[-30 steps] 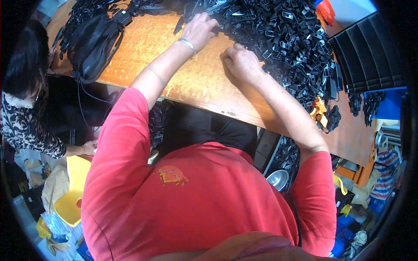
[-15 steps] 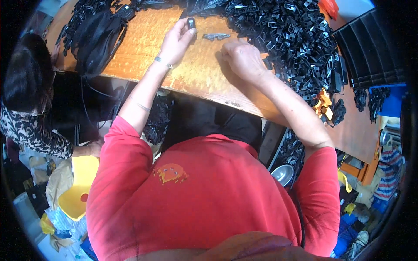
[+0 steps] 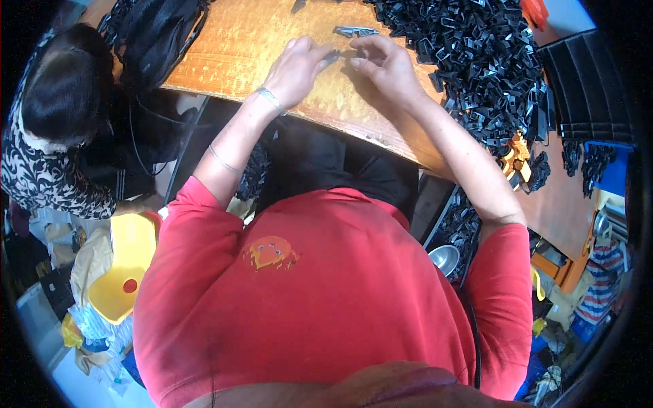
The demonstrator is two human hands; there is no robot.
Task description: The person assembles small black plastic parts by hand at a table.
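My left hand (image 3: 294,71) is closed over the table, thumb and fingers pinching a small dark plastic piece (image 3: 330,58). The piece points toward my right hand (image 3: 389,68), whose thumb and forefinger are apart close by, with nothing visible between them; its other fingers are curled. Just beyond the fingers lies a longer, narrow black plastic part (image 3: 356,31) on the wooden table (image 3: 231,54).
A large heap of small black plastic parts (image 3: 476,68) covers the table's right side. Orange pieces (image 3: 518,158) lie at its near edge. A black bag (image 3: 160,41) rests at the left. Another person (image 3: 61,115) sits at left, near a yellow chair (image 3: 122,272). A metal bowl (image 3: 445,259) stands below.
My left hand has come right and nearer with the dark piece, close to my right hand. My right thumb and forefinger have spread apart. The view has shifted slightly.
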